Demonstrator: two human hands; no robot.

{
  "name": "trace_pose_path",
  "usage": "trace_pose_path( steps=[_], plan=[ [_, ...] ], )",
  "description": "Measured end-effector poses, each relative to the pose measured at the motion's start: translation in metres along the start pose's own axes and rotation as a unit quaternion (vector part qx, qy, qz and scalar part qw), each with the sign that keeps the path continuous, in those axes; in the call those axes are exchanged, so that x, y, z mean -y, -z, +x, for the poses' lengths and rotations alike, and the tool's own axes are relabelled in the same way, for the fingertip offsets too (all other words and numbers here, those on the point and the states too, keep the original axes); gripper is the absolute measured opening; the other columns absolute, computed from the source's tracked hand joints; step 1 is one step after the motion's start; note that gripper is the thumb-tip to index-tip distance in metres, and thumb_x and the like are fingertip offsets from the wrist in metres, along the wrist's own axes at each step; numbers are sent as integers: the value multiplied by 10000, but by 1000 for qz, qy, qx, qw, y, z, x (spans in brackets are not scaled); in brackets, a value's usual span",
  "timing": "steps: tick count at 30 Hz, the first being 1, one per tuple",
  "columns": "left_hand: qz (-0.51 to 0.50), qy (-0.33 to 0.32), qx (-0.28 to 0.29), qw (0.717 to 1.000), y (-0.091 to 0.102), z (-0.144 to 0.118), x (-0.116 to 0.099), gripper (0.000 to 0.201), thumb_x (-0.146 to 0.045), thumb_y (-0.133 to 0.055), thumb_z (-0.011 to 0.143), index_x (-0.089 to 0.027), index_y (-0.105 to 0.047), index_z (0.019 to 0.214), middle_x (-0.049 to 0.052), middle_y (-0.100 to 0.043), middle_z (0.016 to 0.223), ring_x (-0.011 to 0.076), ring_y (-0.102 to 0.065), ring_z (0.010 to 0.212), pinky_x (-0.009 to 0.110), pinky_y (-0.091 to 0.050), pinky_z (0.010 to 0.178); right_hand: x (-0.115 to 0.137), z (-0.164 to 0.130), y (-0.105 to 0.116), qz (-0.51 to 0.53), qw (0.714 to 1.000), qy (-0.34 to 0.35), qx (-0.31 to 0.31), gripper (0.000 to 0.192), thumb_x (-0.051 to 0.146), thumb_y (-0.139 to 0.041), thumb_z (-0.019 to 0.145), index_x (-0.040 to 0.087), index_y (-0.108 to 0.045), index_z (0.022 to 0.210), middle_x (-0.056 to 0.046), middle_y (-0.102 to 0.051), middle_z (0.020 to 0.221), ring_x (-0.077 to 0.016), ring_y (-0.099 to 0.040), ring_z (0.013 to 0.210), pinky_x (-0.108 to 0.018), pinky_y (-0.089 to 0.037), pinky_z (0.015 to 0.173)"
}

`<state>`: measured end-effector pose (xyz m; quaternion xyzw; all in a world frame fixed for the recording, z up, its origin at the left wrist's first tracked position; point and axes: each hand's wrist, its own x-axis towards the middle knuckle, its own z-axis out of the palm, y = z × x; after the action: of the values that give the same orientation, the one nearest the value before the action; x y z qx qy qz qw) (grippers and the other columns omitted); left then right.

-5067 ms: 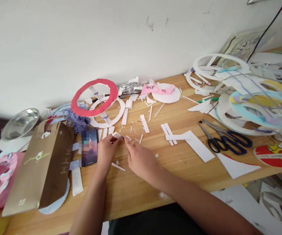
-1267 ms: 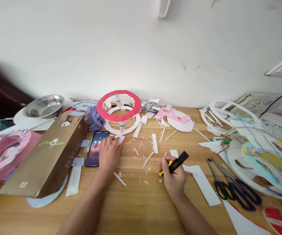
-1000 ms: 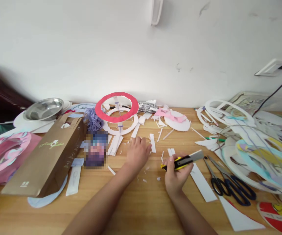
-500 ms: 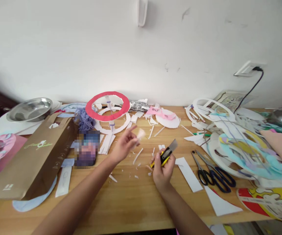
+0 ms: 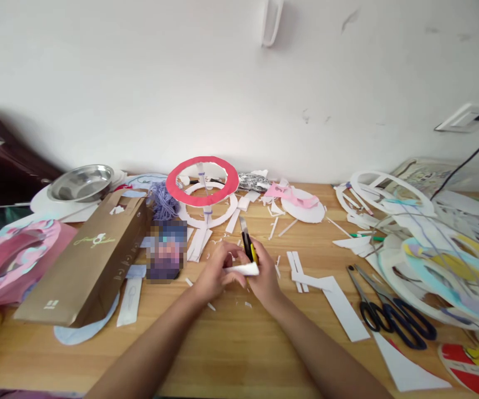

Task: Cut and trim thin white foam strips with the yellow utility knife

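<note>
The left hand (image 5: 217, 271) pinches a narrow white piece (image 5: 243, 270) between thumb and fingers; it juts to that hand's right, long axis running sideways towards the right hand (image 5: 268, 280). The right hand's fingers are curled around the yellow-and-black cutter (image 5: 246, 238), whose blade points away from the person, leaning leftward, roughly crosswise to the piece. The piece lies on the person's side of the cutter; its far end overlaps the right hand in view, though whether they touch I cannot tell. Both hands are just above the table (image 5: 231, 354).
</note>
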<state>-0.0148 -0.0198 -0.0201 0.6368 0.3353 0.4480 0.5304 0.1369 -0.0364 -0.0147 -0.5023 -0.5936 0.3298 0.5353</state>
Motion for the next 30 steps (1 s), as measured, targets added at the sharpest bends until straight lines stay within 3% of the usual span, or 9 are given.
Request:
trace_pose_path(
  steps=[3, 6, 10, 13, 16, 19, 24, 27, 30],
  plan=[
    [70, -14, -21, 997, 5, -1, 2, 688, -439, -901, 551, -202, -580, 1111, 13, -568, 848, 137, -499, 681, 244, -392, 600, -5, -7, 1, 46, 999, -22, -15, 332, 349, -618, 903, 230, -556, 1206, -25, -646, 918, -165, -634, 809, -289, -529, 734],
    [117, 29, -36, 992, 8, 3, -3, 407, -445, -840, 660, -172, -626, 872, -4, -573, 721, 131, -503, 649, 243, -371, 598, -10, -9, 5, 137, 989, -44, -20, 310, 379, -591, 917, 247, -553, 1195, -24, -643, 951, -126, -606, 697, -253, -517, 617],
    [150, 69, -40, 985, 12, 9, -13, 307, -423, -817, 697, -158, -664, 713, 32, -639, 727, 151, -559, 697, 263, -407, 654, -13, -4, 10, 198, 977, -78, 1, 278, 386, -646, 881, 248, -569, 1110, -6, -662, 926, -76, -532, 502, -229, -486, 475],
    [24, 119, -16, 992, 16, 11, -19, 298, -402, -792, 733, -169, -716, 902, 49, -678, 798, 161, -605, 729, 270, -456, 674, -10, 1, 11, 174, 980, -89, -34, 272, 371, -708, 831, 229, -588, 1030, 16, -643, 835, -94, -582, 520, -236, -522, 488],
    [-156, 140, -6, 978, 15, 9, -17, 561, -391, -784, 751, -214, -612, 1255, 69, -704, 934, 188, -647, 825, 292, -507, 718, -5, 4, 10, 165, 975, -92, -117, 256, 382, -686, 846, 225, -576, 1016, 10, -635, 852, -108, -620, 562, -254, -561, 526],
    [-245, 140, -43, 959, 4, 6, -8, 518, -362, -807, 732, -188, -645, 1192, 84, -717, 967, 211, -664, 909, 323, -526, 805, 0, 1, 7, 101, 980, -56, -163, 223, 363, -678, 853, 218, -586, 994, -11, -652, 868, -141, -662, 690, -280, -590, 628],
    [-302, 161, -164, 925, -6, 9, -5, 323, -413, -766, 767, -138, -669, 905, 31, -669, 744, 148, -649, 675, 276, -535, 668, -1, -9, 13, -8, 998, 63, -17, 153, 283, -584, 934, 231, -589, 1078, -22, -684, 872, -144, -667, 709, -274, -562, 678],
    [-343, 150, -217, 902, 4, 13, -16, 316, -440, -719, 801, -174, -601, 924, -17, -600, 683, 116, -589, 538, 217, -466, 476, -3, -6, 23, -73, 981, 167, 63, 264, 322, -524, 975, 237, -583, 1217, -38, -679, 874, -154, -657, 721, -278, -535, 669],
    [-347, 134, -217, 903, 13, 13, -24, 304, -468, -629, 866, -198, -556, 985, -61, -511, 596, 65, -430, 389, 167, -322, 357, -1, -1, 28, -177, 953, 221, 110, 411, 451, -461, 989, 211, -585, 1298, -61, -650, 842, -180, -619, 732, -294, -494, 653]
  ],
)
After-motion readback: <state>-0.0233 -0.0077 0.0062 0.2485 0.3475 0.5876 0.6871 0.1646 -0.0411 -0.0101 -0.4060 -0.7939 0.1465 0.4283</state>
